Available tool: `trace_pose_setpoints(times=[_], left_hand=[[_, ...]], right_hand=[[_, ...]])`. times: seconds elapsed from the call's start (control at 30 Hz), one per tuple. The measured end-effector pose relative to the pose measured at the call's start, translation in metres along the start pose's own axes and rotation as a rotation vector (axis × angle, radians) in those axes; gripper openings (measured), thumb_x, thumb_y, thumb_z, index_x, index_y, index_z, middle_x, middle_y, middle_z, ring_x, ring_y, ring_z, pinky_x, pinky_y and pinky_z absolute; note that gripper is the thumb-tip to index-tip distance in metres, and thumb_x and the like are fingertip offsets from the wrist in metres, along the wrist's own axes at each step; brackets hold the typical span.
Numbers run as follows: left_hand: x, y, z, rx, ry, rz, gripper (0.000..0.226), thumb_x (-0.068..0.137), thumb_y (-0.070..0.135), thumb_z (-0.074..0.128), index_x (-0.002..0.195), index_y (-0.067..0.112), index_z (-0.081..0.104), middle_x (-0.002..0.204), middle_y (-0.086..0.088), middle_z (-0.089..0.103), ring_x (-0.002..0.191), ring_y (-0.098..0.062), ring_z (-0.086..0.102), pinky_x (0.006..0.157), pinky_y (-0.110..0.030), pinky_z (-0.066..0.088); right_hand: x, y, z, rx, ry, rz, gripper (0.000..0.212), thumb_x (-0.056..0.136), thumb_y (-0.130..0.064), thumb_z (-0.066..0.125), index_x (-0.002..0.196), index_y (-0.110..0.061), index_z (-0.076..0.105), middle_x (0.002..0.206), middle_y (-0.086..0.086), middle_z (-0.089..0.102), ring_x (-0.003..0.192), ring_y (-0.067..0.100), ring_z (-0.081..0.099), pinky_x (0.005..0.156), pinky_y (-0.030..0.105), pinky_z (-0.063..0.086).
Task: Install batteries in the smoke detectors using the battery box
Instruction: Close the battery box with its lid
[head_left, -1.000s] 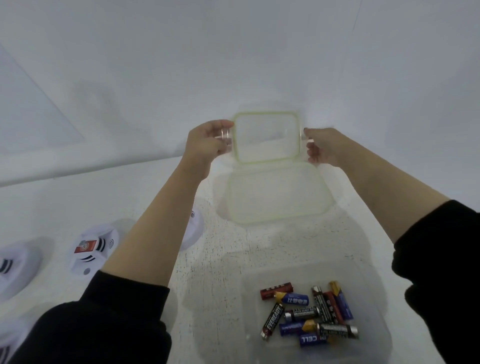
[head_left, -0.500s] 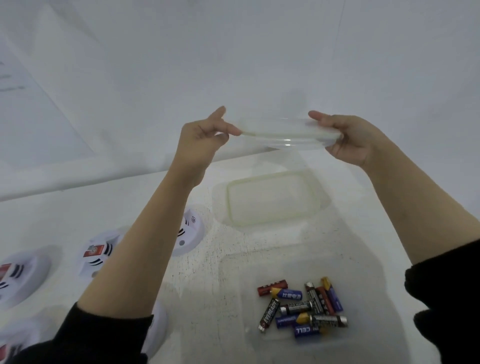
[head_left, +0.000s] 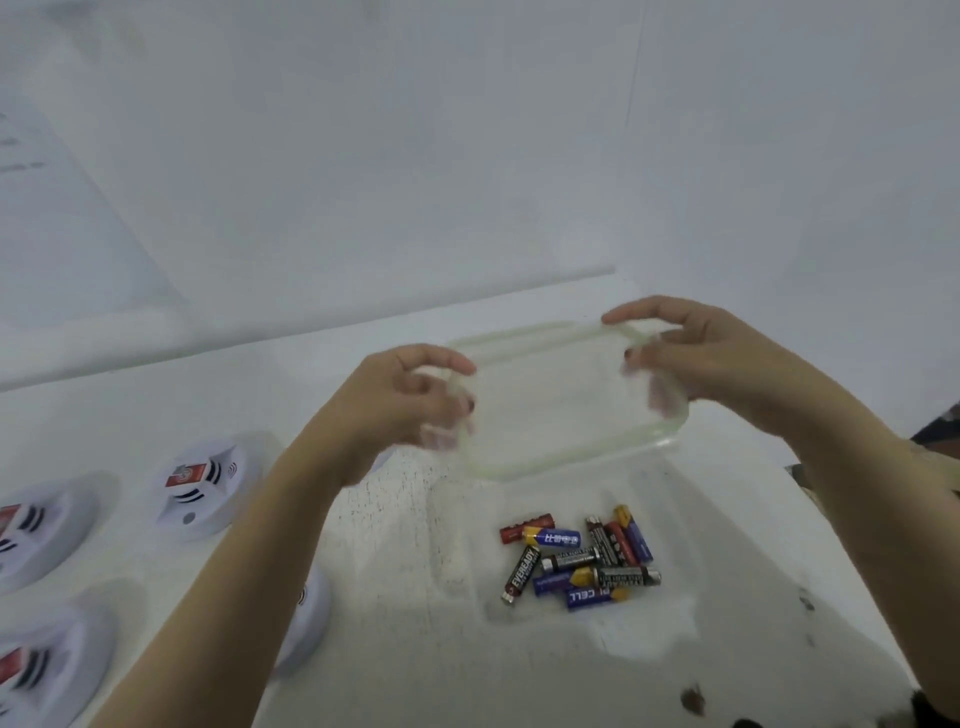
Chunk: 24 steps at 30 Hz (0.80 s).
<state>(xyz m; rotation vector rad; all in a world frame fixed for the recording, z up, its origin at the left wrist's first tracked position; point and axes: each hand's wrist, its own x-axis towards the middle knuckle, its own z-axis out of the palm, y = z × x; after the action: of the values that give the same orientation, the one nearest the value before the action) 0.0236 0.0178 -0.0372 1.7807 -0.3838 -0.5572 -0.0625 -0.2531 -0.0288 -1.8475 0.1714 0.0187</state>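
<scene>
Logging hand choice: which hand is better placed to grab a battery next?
Right hand, probably: both grip the lid, but the batteries lie right of centre; the smoke detectors lie toward the left hand.

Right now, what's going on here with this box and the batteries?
A person's left hand and right hand each hold one end of a clear lid, just beyond the open battery box. A pile of batteries lies loose in the box. White smoke detectors sit at the left, untouched.
</scene>
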Motion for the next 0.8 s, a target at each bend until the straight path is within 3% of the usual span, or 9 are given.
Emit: trace_pose_setpoints(times=[0.07,0.17,0.3,0.47,0.6,0.67,0.8], left_hand=[[-0.017,-0.010,0.006,0.070,-0.028,-0.097,0.032,0.079,-0.006,0.071,0.103,0.015,0.067,0.092,-0.030,0.066,0.064,-0.023,0.066,0.055,-0.027,0.056],[-0.037,-0.020,0.014,0.148,-0.001,-0.174,0.033,0.078,-0.003,0.073,0.100,0.021,0.068,0.096,-0.026,0.064,0.058,-0.021,0.064,0.054,-0.027,0.056],[-0.056,-0.029,0.025,0.225,0.005,-0.192,0.031,0.080,0.002,0.072,0.101,0.024,0.066,0.098,-0.008,0.062,0.054,-0.016,0.065,0.051,-0.021,0.051],[-0.063,-0.036,0.030,0.292,0.018,-0.152,0.033,0.083,0.006,0.070,0.103,0.032,0.065,0.102,-0.001,0.060,0.054,-0.013,0.065,0.054,-0.018,0.051],[-0.063,-0.040,0.032,0.275,0.014,-0.171,0.041,0.087,0.011,0.068,0.115,0.039,0.058,0.098,-0.004,0.062,0.061,-0.015,0.068,0.057,-0.022,0.056],[-0.065,-0.044,0.033,0.219,-0.012,-0.226,0.040,0.089,0.014,0.066,0.122,0.034,0.053,0.086,-0.009,0.065,0.062,-0.014,0.067,0.060,-0.028,0.059],[-0.068,-0.048,0.033,0.128,-0.035,-0.277,0.028,0.090,0.013,0.066,0.117,0.016,0.059,0.084,-0.017,0.070,0.064,-0.017,0.069,0.060,-0.028,0.058]], right_hand=[[-0.015,0.008,0.010,-0.244,-0.020,0.035,0.033,0.089,-0.016,0.062,0.120,-0.028,0.058,0.078,0.016,0.064,0.050,0.014,0.059,0.048,0.023,0.050],[-0.032,0.021,0.022,-0.491,-0.043,0.078,0.033,0.090,-0.030,0.060,0.122,-0.038,0.052,0.072,0.004,0.062,0.045,0.006,0.054,0.047,0.021,0.045],[-0.046,0.037,0.034,-0.640,0.021,0.075,0.039,0.091,-0.042,0.054,0.130,-0.038,0.049,0.086,-0.005,0.058,0.075,0.000,0.054,0.062,0.012,0.035],[-0.058,0.046,0.039,-0.694,0.050,0.090,0.043,0.093,-0.044,0.049,0.134,-0.036,0.043,0.089,-0.008,0.057,0.076,-0.002,0.052,0.066,0.020,0.039],[-0.065,0.050,0.041,-0.603,0.014,0.169,0.039,0.093,-0.044,0.049,0.131,-0.038,0.043,0.095,-0.008,0.055,0.058,0.013,0.063,0.051,0.019,0.049],[-0.068,0.053,0.040,-0.484,0.019,0.199,0.034,0.093,-0.040,0.051,0.127,-0.038,0.048,0.095,-0.002,0.056,0.056,0.022,0.067,0.056,0.026,0.057],[-0.072,0.058,0.042,-0.311,0.049,0.203,0.033,0.093,-0.034,0.053,0.126,-0.039,0.052,0.100,0.010,0.057,0.068,0.028,0.069,0.056,0.032,0.059]])
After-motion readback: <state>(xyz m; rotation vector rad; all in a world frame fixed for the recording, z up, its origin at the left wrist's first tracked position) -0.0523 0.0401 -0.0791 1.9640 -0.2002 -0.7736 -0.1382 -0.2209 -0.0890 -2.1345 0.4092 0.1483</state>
